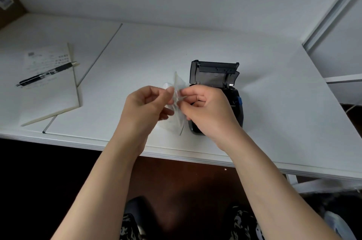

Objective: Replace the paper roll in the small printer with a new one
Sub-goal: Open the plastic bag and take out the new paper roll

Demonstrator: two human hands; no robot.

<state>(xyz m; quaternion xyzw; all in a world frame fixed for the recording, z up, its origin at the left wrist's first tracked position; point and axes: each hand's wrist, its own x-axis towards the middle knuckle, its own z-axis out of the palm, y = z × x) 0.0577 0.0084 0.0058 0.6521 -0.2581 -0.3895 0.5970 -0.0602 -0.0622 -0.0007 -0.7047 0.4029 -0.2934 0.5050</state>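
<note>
Printer [216, 90] upright on table [274, 92], lid raised.

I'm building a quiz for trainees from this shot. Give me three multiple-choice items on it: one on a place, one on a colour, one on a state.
1. Where does the pen lie?
A. on the notepad
B. inside the printer
C. on the floor

2. What colour is the printer?
A. white
B. black
C. red

3. How is the printer's lid?
A. shut
B. removed
C. raised open

Answers: 1 A, the pen rests across the written page. 2 B, its body is black, with a small blue tab. 3 C, the lid stands up behind the right hand.
</note>
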